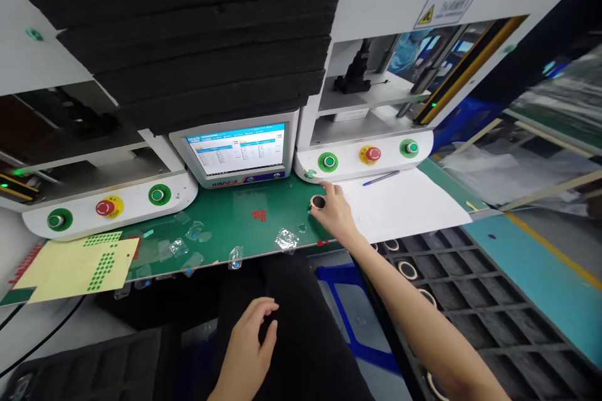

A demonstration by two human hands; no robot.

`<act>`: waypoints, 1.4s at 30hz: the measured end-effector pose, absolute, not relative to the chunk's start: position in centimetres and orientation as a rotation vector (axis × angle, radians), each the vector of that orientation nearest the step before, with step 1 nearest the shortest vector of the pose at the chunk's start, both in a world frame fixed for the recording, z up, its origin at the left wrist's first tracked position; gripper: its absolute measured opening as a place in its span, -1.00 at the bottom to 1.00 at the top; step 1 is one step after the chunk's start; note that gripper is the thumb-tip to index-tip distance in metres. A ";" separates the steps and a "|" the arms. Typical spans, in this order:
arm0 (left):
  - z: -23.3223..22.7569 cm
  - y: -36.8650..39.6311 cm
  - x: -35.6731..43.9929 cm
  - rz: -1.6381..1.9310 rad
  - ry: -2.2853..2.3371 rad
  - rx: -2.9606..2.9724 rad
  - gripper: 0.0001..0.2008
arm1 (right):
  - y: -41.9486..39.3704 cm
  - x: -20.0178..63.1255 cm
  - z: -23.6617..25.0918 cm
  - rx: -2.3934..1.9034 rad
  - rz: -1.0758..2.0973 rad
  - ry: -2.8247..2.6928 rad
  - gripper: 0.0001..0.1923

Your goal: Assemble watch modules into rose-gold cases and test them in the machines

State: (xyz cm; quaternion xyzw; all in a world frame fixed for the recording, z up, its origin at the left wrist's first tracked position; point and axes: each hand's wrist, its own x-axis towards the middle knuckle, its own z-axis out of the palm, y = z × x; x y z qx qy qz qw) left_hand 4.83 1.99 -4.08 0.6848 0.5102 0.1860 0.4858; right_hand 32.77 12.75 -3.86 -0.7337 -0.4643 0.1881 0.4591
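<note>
R hand [335, 213] pinching ring [318, 202] on green mat [235, 225] | L hand [247, 344] spread, lap | touchscreen [237, 150] btwn 2 presses

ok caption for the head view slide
Right hand grips a small ring on the green bench; left hand rests below.

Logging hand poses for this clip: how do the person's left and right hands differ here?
The right hand is stretched out onto the green mat, fingers at a small dark ring; the left hand rests low over the lap, empty. The right hand's fingers curl at the ring; the left hand's are loosely spread. Both are bare.
</note>
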 end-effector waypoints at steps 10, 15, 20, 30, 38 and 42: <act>-0.4 1.2 8.1 0.784 0.628 0.310 -0.63 | -0.4 20.4 0.1 -0.989 1.108 -1.160 -0.45; 0.7 0.6 7.3 0.896 0.645 0.381 -0.76 | -2.1 20.1 0.3 -0.949 1.077 -1.208 -0.38; 1.3 0.0 6.1 1.090 0.841 1.150 -0.90 | -2.6 21.0 1.7 -1.173 0.668 -1.310 -0.77; 2.4 1.3 3.8 1.014 0.728 1.886 -0.81 | -3.4 21.6 2.6 -1.188 0.561 -1.402 -0.85; 3.1 2.4 3.2 0.854 0.566 1.933 -0.74 | -1.7 23.6 4.0 -1.075 0.828 -1.561 -0.87; 3.1 2.2 3.5 0.926 0.594 1.904 -0.75 | -1.9 23.3 3.2 -1.016 0.705 -1.564 -0.91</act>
